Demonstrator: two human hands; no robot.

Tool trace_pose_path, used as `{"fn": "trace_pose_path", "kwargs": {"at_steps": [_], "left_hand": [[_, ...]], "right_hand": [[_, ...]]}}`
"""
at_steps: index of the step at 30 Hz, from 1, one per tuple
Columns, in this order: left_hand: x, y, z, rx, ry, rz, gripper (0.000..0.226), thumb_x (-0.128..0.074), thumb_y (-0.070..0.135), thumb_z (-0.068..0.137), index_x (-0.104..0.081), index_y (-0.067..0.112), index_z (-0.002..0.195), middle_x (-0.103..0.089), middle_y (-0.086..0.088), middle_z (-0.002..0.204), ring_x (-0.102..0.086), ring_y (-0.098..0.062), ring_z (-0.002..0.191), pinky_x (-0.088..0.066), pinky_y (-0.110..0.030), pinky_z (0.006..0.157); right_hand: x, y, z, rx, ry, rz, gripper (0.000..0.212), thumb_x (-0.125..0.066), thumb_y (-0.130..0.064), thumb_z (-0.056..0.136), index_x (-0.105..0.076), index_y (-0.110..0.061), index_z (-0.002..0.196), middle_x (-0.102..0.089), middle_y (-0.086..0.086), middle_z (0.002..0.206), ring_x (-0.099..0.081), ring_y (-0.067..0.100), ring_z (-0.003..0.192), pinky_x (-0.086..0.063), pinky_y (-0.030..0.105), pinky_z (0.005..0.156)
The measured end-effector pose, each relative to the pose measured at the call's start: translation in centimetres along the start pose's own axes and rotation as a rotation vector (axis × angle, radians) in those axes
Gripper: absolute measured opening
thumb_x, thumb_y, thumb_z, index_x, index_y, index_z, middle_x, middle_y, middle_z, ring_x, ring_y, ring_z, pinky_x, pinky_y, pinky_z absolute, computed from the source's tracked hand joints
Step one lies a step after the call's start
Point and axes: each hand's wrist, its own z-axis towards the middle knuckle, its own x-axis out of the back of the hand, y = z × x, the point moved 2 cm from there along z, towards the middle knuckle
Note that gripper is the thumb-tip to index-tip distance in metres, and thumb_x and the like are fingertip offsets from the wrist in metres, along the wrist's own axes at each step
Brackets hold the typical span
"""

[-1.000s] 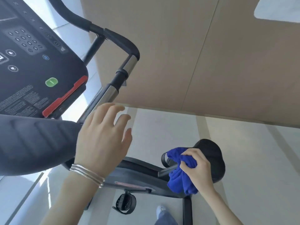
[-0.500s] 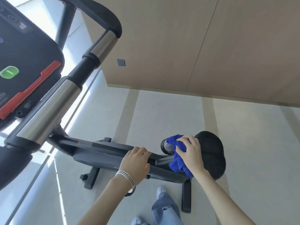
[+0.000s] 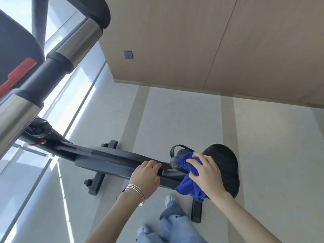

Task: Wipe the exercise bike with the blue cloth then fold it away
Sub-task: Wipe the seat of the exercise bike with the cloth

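The black exercise bike (image 3: 112,159) stretches from the upper left down to its black saddle (image 3: 226,165) at lower right. My right hand (image 3: 206,171) presses the bunched blue cloth (image 3: 188,183) against the saddle's front end, with cloth hanging below the palm. My left hand (image 3: 145,174), with thin bracelets at the wrist, rests with fingers curled over the bike's frame bar just left of the saddle. A pedal with a strap (image 3: 180,149) shows behind the cloth.
The chrome and black handlebar (image 3: 70,50) and the console's red strip (image 3: 17,74) loom close at upper left. A wooden wall panel (image 3: 210,41) rises behind. My legs in jeans (image 3: 173,223) stand by the rear stabiliser foot (image 3: 196,211) on a pale tiled floor.
My left hand came down from near the handlebar and settled on the frame bar. My view tilted down and right, and the cloth hand shifted slightly on the saddle front.
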Motion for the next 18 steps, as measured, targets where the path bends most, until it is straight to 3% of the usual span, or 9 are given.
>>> {"fn": "trace_pose_path", "kwargs": {"at_steps": [2,5,9,14,18], "left_hand": [[-0.2,-0.3,0.2,0.023,-0.006,-0.017,0.05,-0.042,0.029,0.094,-0.032,0.023,0.142,-0.038,0.006,0.142,-0.036,-0.015,0.129,-0.033,-0.028,0.106],[-1.1,-0.2,0.3,0.046,-0.035,-0.031,0.051,-0.042,0.029,0.094,-0.031,0.022,0.143,-0.038,0.006,0.142,-0.037,-0.016,0.128,-0.034,-0.027,0.105],[-2.2,1.0,0.2,0.021,-0.054,-0.061,0.052,-0.042,0.029,0.094,-0.029,0.021,0.143,-0.037,0.005,0.143,-0.037,-0.016,0.128,-0.034,-0.027,0.105],[-2.8,1.7,0.3,-0.031,-0.036,-0.065,0.053,-0.042,0.026,0.092,-0.028,0.021,0.143,-0.036,0.005,0.143,-0.038,-0.017,0.127,-0.036,-0.028,0.103],[-2.4,1.7,0.9,-0.056,0.02,-0.067,0.053,-0.045,0.026,0.091,-0.03,0.021,0.142,-0.037,0.005,0.141,-0.039,-0.017,0.126,-0.038,-0.028,0.101]], "right_hand": [[-0.2,-0.8,1.4,-0.052,0.006,0.01,0.037,-0.082,-0.019,0.062,-0.07,-0.019,0.097,-0.065,0.001,0.107,-0.061,0.028,0.085,-0.055,0.037,0.066],[-1.0,-2.8,4.3,-0.044,-0.096,-0.007,0.031,-0.061,-0.029,0.083,-0.062,-0.024,0.114,-0.055,-0.002,0.121,-0.052,0.029,0.101,-0.046,0.037,0.085],[-1.7,-3.9,5.3,-0.05,-0.15,-0.044,0.032,-0.055,-0.035,0.088,-0.056,-0.026,0.119,-0.049,-0.002,0.126,-0.047,0.029,0.107,-0.045,0.039,0.087],[-0.2,-1.4,-0.5,-0.044,-0.041,-0.003,0.047,-0.084,-0.022,0.057,-0.068,-0.022,0.101,-0.062,0.002,0.112,-0.059,0.028,0.093,-0.056,0.033,0.063],[0.2,0.9,-4.5,-0.085,-0.013,0.007,0.051,-0.09,-0.019,0.048,-0.072,-0.024,0.095,-0.066,-0.002,0.107,-0.06,0.023,0.09,-0.054,0.024,0.051]]}}
